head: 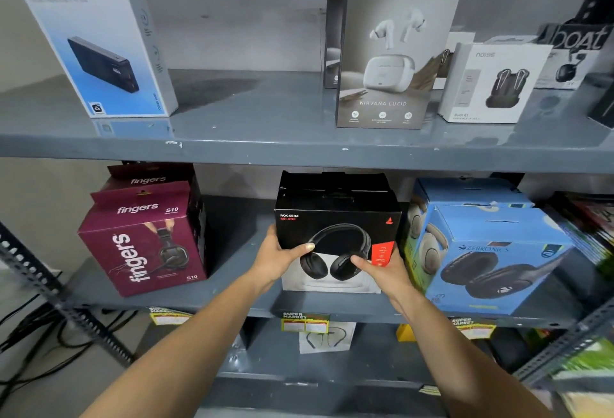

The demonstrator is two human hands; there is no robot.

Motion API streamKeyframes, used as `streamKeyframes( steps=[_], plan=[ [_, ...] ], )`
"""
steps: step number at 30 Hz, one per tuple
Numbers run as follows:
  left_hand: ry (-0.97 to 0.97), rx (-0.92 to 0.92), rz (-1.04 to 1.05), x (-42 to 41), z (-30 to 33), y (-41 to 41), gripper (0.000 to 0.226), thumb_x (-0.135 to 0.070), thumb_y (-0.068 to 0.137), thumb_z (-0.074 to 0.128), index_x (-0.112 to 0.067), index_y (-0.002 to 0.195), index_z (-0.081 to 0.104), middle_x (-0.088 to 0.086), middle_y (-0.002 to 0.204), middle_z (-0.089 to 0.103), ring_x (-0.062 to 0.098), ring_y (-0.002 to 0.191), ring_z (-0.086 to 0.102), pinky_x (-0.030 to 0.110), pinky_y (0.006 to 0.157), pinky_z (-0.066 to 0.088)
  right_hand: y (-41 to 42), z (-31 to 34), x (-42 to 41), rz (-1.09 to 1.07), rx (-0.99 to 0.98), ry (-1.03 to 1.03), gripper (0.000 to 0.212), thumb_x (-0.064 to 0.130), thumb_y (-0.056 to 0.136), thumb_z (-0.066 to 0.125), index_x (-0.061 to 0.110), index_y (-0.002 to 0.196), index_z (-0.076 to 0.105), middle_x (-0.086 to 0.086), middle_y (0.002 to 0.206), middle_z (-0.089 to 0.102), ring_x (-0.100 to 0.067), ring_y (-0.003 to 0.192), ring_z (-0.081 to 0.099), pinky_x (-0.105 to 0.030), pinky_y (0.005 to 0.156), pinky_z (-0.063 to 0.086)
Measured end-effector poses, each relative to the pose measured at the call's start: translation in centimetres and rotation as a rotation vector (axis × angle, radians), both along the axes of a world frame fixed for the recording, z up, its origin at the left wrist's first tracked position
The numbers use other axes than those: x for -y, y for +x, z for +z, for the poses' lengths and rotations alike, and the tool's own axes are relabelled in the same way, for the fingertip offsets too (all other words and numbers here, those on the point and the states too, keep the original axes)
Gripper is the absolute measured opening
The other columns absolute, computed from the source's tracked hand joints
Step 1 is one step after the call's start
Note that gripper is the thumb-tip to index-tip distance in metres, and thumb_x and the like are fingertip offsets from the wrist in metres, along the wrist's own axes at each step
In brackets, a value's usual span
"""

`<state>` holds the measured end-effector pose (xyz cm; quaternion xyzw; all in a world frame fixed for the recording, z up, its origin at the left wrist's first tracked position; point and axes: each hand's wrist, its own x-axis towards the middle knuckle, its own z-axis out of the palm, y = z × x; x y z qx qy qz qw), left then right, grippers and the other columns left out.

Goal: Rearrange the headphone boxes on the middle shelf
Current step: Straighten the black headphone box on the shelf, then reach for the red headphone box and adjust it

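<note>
From the head camera, the person faces a grey metal rack and both arms reach to the middle shelf (pixel 232 298). The black box (pixel 335 235) sits at the centre of that shelf, and both hands clasp it. The left hand (pixel 279 256) wraps its left edge, thumb laid across the printed front. The right hand (pixel 382 266) wraps the lower right corner, thumb pointing in towards the pictured headphones. A grip on opposite sides looks meant to keep the box square while it is slid or lifted; I cannot tell whether its base is touching the shelf. A second black box seems to stand right behind it.

At nine o'clock from the black box, well apart, stands a maroon box (pixel 143 245), turned a little so one corner faces out, with a matching one behind. At three o'clock a blue box (pixel 495 261) stands just beside the right hand, another blue one behind it. So the boxes seem kept in pairs by kind, front and back, and the gap on the left is where I would judge the black one has room to move.

All are printed cardboard with sharp edges, faintly glossy, with hang tabs on top. The shelf is painted steel, smooth and chipped along the lip. The upper shelf (pixel 265 148), at twelve o'clock, carries a tall pale blue box (pixel 96 35) and a grey earbud box (pixel 388 52).
</note>
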<state>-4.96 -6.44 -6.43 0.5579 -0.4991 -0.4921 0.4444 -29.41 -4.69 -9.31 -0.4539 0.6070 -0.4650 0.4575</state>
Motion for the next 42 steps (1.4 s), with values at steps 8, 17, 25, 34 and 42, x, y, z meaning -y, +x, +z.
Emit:
streamKeyframes(
  steps=[8, 17, 25, 34, 42],
  plan=[
    [-0.011, 0.046, -0.015, -2.4, 0.5, -0.4, 0.069, -0.017, 0.076, 0.085, -0.019, 0.133, 0.046, -0.006, 0.116, 0.065, 0.006, 0.103, 0.063, 0.013, 0.079, 0.046, 0.1, 0.4, -2.8, -0.033, 0.001, 0.019, 0.086, 0.021, 0.071, 0.089, 0.025, 0.142, 0.041, 0.012, 0.112, 0.063, -0.013, 0.108, 0.059, -0.031, 0.096, 0.043],
    [0.006, 0.046, 0.000, -3.1, 0.7, -0.6, 0.073, -0.021, 0.077, 0.084, -0.020, 0.138, 0.044, 0.002, 0.126, 0.065, 0.023, 0.116, 0.063, 0.032, 0.098, 0.047, 0.2, 1.2, -3.5, -0.024, -0.025, 0.039, 0.087, 0.022, 0.072, 0.088, 0.024, 0.144, 0.039, 0.010, 0.114, 0.060, -0.014, 0.110, 0.056, -0.031, 0.097, 0.042],
    [0.000, 0.086, -0.138, -3.1, 1.5, 1.2, 0.075, -0.021, 0.079, 0.083, -0.019, 0.143, 0.044, -0.003, 0.136, 0.060, 0.013, 0.127, 0.056, 0.025, 0.104, 0.044, -0.5, 4.6, -3.4, -0.044, 0.057, -0.117, 0.083, 0.021, 0.065, 0.092, 0.025, 0.137, 0.050, 0.004, 0.122, 0.069, -0.014, 0.112, 0.066, -0.028, 0.088, 0.053],
    [-0.088, 0.180, 0.143, -8.2, -0.1, 11.5, 0.049, -0.032, 0.078, 0.083, -0.026, 0.123, 0.064, -0.008, 0.130, 0.061, 0.012, 0.126, 0.054, 0.033, 0.106, 0.043, 3.5, 13.3, -3.8, -0.314, -0.206, -0.616, 0.032, 0.029, 0.086, 0.074, 0.031, 0.114, 0.058, 0.005, 0.110, 0.061, -0.016, 0.110, 0.060, -0.038, 0.105, 0.046],
    [-0.320, 0.466, 0.720, -12.5, -0.6, 24.1, 0.048, -0.038, 0.070, 0.087, -0.014, 0.088, 0.049, 0.005, 0.086, 0.053, 0.020, 0.074, 0.049, 0.046, 0.071, 0.048, 21.0, 10.7, -5.5, 0.294, -0.431, -0.829, 0.053, 0.015, 0.084, 0.074, 0.011, 0.134, 0.057, -0.007, 0.148, 0.045, -0.014, 0.143, 0.034, -0.029, 0.120, 0.025]
  ],
)
